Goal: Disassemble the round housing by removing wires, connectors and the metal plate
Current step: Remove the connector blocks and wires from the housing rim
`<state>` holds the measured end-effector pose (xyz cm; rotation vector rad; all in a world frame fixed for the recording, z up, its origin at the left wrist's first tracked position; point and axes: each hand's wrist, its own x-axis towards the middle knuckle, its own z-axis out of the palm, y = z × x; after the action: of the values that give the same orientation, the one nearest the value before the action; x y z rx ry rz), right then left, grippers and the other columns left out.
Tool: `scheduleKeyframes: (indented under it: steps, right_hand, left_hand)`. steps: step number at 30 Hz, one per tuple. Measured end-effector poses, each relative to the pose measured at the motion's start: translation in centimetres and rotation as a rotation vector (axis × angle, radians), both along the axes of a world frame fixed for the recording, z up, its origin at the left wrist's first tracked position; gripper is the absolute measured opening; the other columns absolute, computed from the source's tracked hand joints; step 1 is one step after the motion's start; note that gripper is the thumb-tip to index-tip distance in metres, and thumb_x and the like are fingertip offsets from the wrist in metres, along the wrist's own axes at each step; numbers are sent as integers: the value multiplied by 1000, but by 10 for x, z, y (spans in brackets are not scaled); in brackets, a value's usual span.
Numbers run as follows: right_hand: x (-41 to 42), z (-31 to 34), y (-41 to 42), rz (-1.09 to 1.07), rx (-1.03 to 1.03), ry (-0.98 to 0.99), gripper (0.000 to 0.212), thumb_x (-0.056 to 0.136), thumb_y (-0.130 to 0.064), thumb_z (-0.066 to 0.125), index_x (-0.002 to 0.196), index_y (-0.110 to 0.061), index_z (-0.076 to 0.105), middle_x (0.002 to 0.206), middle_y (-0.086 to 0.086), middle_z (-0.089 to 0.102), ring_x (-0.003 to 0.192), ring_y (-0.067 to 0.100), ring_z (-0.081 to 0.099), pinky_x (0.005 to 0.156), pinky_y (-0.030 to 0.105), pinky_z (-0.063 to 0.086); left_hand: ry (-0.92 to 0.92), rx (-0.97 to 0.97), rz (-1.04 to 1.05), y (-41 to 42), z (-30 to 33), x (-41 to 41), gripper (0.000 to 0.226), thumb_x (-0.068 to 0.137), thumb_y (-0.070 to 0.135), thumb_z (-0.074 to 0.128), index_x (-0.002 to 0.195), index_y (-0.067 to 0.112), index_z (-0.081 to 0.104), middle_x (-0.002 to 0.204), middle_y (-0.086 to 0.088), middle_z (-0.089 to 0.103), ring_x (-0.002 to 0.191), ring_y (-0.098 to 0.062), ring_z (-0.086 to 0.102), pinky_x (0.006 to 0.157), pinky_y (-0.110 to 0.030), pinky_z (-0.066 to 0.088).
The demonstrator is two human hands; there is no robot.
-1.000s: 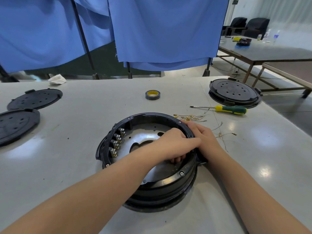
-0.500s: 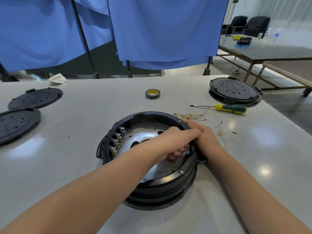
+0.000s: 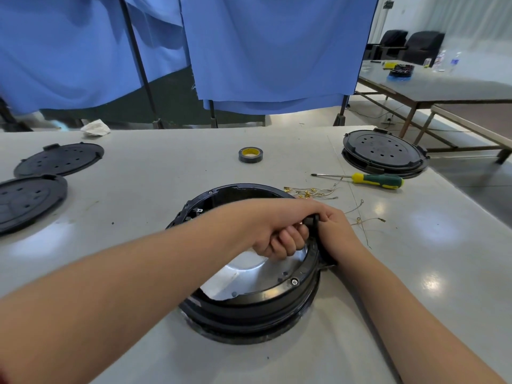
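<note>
Gripping a black part [image 3: 314, 221] at the round housing's [image 3: 249, 295] right rim on the counter [image 3: 138, 189], both hands, left [image 3: 279, 231] and right [image 3: 336, 231], look mid-removal; next needs a firm pull.

Both hands meet at right rim of housing [image 3: 249, 297] on table [image 3: 166, 189]. Wires [image 3: 313, 193] just behind grip; screwdriver [image 3: 368, 180] behind-right, lidded housing [image 3: 383, 151] farther. Tape roll [image 3: 250, 155] behind-left. Two lids [image 3: 59, 159] far left.
</note>
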<state>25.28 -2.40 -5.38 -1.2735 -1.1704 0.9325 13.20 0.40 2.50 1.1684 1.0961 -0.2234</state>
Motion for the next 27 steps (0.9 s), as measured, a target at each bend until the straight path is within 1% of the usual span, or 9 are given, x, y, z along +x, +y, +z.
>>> scheduleKeyframes:
  steps: [3, 7, 13, 16, 19, 22, 24, 25, 27]
  right_hand:
    - [1, -2, 0, -16, -30, -23, 40, 71, -2, 47, 60, -32, 70, 51, -12, 62, 50, 1, 54, 48, 19, 43]
    - [3, -4, 0, 0, -20, -33, 44, 80, 1, 46, 59, -31, 69, 51, -11, 61, 52, 4, 53, 53, 25, 43]
    - [2, 0, 0, 1, -10, -107, 57, 83, 10, 46, 52, -33, 68, 46, -13, 59, 44, -5, 51, 44, 13, 42]
    - [2, 3, 0, -11, -7, -151, 51, 84, 10, 46, 50, -23, 62, 43, -14, 59, 40, -9, 49, 41, 7, 38]
    - [1, 6, 0, -12, -12, -191, 45, 84, 10, 47, 55, -23, 57, 41, -16, 57, 38, -10, 48, 41, 5, 36]
    - [1, 5, -2, -21, -18, -170, 42, 87, 8, 47, 56, -19, 57, 40, -15, 55, 38, -9, 47, 40, 6, 36]
    - [0, 6, -4, -13, -20, -116, 40, 95, -1, 47, 60, -18, 58, 43, -16, 57, 40, -9, 48, 42, 6, 37]
    - [-1, 7, -5, 0, -22, -109, 36, 98, -8, 47, 67, -19, 62, 49, -18, 61, 45, -11, 52, 45, 5, 38]
    - [-3, 10, -6, 24, -22, -127, 29, 99, -17, 46, 84, -27, 69, 66, -26, 68, 62, -15, 59, 54, 1, 41]
  left_hand:
    - [109, 10, -88, 6, 10, 2, 54, 82, 51, 50, 39, 22, 35, 35, 10, 24, 25, -4, 19, 29, -11, 13]
    - [180, 28, -134, 8, 13, 4, 53, 81, 50, 49, 39, 21, 34, 35, 9, 24, 26, -4, 20, 29, -11, 14]
    - [254, 59, -192, 7, 21, 6, 51, 83, 49, 47, 43, 20, 34, 37, 9, 23, 25, -5, 19, 31, -10, 13]
    - [331, 171, -268, 8, 23, 10, 48, 85, 51, 43, 48, 21, 34, 39, 8, 23, 28, -5, 19, 33, -10, 13]
    - [360, 235, -315, 7, 23, 11, 45, 86, 49, 40, 51, 21, 33, 42, 8, 22, 30, -6, 16, 37, -10, 11]
    - [312, 203, -310, 6, 29, 10, 47, 86, 46, 37, 47, 21, 33, 41, 8, 20, 29, -6, 15, 38, -12, 8]
    - [172, 121, -270, 10, 49, 10, 48, 85, 42, 35, 42, 21, 33, 38, 9, 21, 27, -5, 17, 35, -12, 9]
    - [88, 107, -240, 14, 63, 11, 48, 84, 41, 36, 41, 21, 34, 37, 9, 22, 26, -5, 18, 33, -12, 10]
    - [-53, 212, -184, 21, 93, 10, 46, 84, 41, 39, 43, 21, 37, 39, 9, 25, 28, -7, 22, 31, -13, 17]
